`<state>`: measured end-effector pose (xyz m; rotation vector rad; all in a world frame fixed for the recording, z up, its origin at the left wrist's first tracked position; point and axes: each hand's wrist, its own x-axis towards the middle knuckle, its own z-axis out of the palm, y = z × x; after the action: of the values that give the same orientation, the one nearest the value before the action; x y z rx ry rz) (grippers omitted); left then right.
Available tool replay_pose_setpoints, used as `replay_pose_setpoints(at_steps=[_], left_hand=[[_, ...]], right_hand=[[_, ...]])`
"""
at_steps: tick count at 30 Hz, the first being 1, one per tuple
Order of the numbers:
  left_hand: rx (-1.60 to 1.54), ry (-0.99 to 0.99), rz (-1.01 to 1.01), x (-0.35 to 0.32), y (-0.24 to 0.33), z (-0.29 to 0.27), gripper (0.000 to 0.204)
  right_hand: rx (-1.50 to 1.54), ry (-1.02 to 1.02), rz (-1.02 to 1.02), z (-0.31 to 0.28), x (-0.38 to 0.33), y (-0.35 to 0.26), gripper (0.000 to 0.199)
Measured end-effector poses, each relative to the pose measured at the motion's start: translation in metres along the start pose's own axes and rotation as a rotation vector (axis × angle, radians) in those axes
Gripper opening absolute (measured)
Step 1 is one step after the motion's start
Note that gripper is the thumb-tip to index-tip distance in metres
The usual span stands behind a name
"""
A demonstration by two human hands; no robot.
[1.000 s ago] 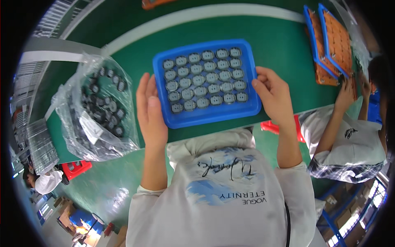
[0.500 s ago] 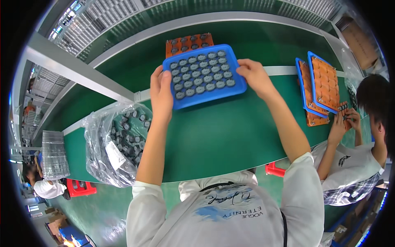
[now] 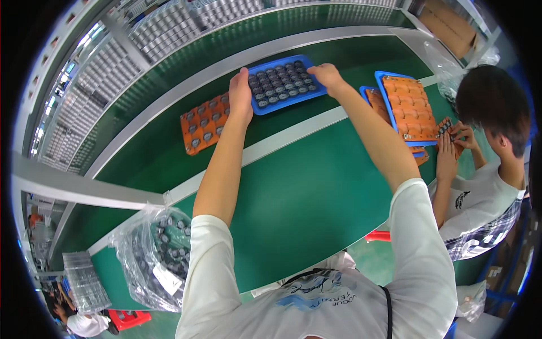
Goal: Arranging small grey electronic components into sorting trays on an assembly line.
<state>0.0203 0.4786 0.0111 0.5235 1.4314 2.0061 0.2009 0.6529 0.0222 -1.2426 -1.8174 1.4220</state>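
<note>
Grasping the blue tray point(image 3: 291, 104) of dark parts point(image 3: 280, 85) at opposite ends, holding it between the left hand point(image 3: 241, 93) and the right hand point(image 3: 328, 78), just right of the orange plate point(image 3: 204, 124).

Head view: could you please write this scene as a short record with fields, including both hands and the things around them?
Left hand: holds the left edge of the blue tray
Right hand: holds the right edge of the same tray
Tray contents: rows of dark round parts
Tray place: over the far green strip; contact unclear
Left of tray: orange board with similar parts
Near left: clear plastic bag with loose dark parts, on the green table
Right: blue-edged orange panels; beyond, a co-worker's hand
</note>
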Motion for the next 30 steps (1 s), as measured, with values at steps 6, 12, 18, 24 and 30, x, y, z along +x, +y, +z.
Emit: replay_pose_setpoints(at_steps=[6,12,18,24,30], left_hand=[[0.11,0.088,-0.078,0.012,-0.029,0.012,0.064],[0.347,0.232,0.151,-0.047,0.006,0.011,0.054],[0.874,-0.479,0.514,-0.143,0.002,0.018,0.022],[1.023,-0.887,0.339,-0.244,0.005,-0.009,0.037],[1.061,-0.818,0.37,-0.284,0.055,-0.066,0.037]], right_hand=[[-0.197,0.069,-0.021,-0.007,0.005,0.024,0.061],[-0.475,0.475,-0.515,-0.121,-0.049,-0.011,0.065],[-1.003,0.763,0.271,-0.25,-0.061,0.053,0.104],[-0.922,0.546,0.267,-0.277,-0.048,0.044,0.1],[-0.957,0.619,0.13,-0.305,-0.04,0.016,0.094]])
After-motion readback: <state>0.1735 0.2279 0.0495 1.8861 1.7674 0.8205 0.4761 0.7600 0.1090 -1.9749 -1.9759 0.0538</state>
